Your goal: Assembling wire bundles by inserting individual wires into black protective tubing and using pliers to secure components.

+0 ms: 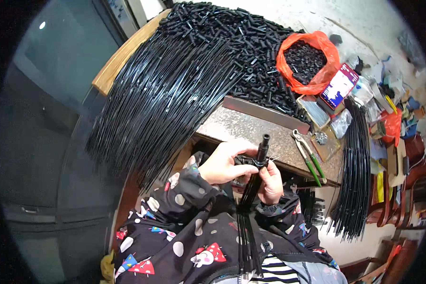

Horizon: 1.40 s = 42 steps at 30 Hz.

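Above my lap, both hands hold a black umbrella frame piece (pixel 263 147), a stepped tube standing nearly upright with its open end on top. Long thin black ribs (pixel 246 229) hang from its collar down over my patterned jacket. My left hand (pixel 222 163) grips the collar from the left, thumb across its front and fingers curled behind. On the other side, my right hand (pixel 270 184) pinches just under the collar, among the rib ends. A thin wire-like end sticks out to the right of the collar. Part of the ribs is hidden behind my fingers.
A mass of ribs (pixel 161 94) overhangs the table's left; black tubes (pixel 217 28) are heaped behind. A red plastic bag (pixel 281 59) holds small black parts. Green-handled pliers (pixel 312 163), a phone (pixel 340 87) and another rib bundle (pixel 355 175) are at right. A metal strip (pixel 265 112) edges the heap.
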Each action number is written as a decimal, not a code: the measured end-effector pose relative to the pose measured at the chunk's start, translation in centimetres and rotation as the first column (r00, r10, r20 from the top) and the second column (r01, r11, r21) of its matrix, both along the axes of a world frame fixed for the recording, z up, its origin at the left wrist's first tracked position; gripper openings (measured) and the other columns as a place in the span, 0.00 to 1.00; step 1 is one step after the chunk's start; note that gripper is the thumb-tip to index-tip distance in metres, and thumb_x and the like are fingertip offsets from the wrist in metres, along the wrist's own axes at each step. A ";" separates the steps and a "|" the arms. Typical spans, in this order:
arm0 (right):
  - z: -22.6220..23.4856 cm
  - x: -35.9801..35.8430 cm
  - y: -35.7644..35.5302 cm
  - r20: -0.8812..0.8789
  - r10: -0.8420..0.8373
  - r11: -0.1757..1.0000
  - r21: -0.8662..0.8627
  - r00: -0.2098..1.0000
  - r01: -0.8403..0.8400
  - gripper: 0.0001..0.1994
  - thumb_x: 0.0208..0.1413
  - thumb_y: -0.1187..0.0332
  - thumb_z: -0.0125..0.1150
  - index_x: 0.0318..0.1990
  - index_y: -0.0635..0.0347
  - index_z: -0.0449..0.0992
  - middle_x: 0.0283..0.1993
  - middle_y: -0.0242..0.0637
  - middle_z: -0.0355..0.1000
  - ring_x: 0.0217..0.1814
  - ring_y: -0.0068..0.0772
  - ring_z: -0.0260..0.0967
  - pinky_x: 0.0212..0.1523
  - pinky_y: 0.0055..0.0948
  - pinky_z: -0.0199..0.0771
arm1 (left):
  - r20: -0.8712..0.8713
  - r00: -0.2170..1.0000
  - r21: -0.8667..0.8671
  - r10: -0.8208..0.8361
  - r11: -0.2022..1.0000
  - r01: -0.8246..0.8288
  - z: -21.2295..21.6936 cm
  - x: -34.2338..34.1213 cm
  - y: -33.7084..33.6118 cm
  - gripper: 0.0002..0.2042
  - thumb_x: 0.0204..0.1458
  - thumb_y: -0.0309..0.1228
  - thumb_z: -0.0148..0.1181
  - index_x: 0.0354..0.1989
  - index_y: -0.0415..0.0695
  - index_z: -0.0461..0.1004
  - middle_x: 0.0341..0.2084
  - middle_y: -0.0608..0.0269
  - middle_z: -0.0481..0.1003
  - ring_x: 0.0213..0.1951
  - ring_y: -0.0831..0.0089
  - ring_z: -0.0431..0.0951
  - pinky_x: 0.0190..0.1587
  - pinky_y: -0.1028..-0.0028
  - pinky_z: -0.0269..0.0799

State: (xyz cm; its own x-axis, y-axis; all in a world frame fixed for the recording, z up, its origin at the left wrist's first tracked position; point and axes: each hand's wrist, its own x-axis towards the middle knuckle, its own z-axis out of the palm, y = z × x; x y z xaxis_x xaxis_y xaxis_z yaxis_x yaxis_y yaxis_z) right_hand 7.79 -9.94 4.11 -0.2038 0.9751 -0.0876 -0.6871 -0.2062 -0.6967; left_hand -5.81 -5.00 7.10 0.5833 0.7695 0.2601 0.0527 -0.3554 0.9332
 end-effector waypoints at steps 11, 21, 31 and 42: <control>0.0 0.2 -0.5 -0.087 -0.007 1.000 -0.015 0.996 0.006 0.08 0.43 0.68 0.49 0.30 0.60 0.62 0.23 0.34 0.63 0.23 0.24 0.61 0.24 0.24 0.65 | 0.340 0.939 -0.413 -0.061 0.887 0.207 -1.0 0.8 0.0 0.13 0.31 0.21 0.55 0.29 0.38 0.65 0.25 0.63 0.66 0.31 0.75 0.65 0.39 0.75 0.57; 1.0 -0.3 -0.8 -0.140 -0.059 0.998 0.011 0.988 0.061 0.08 0.42 0.68 0.49 0.31 0.60 0.63 0.25 0.34 0.65 0.24 0.24 0.63 0.28 0.26 0.67 | 0.241 0.969 0.008 0.043 0.999 -0.046 -1.2 1.8 -0.3 0.12 0.28 0.24 0.58 0.24 0.37 0.64 0.22 0.60 0.66 0.28 0.76 0.66 0.32 0.79 0.60; -1.8 1.2 -1.3 0.055 0.191 0.968 0.156 0.980 -0.198 0.06 0.41 0.68 0.50 0.25 0.60 0.64 0.24 0.35 0.64 0.25 0.24 0.61 0.27 0.20 0.59 | 0.606 0.788 -0.429 -0.105 0.792 0.435 -1.4 0.3 -0.9 0.07 0.29 0.15 0.53 0.20 0.38 0.68 0.22 0.53 0.67 0.27 0.66 0.67 0.42 0.61 0.56; -0.9 0.2 -0.2 0.016 -0.210 0.969 0.139 0.978 0.206 0.06 0.45 0.70 0.44 0.29 0.63 0.60 0.22 0.39 0.62 0.23 0.30 0.60 0.25 0.24 0.60 | 0.631 0.751 -0.351 -0.193 0.792 0.499 -2.8 1.4 1.8 0.32 0.32 0.26 0.55 0.49 0.43 0.47 0.45 0.59 0.54 0.48 0.70 0.53 0.48 0.68 0.47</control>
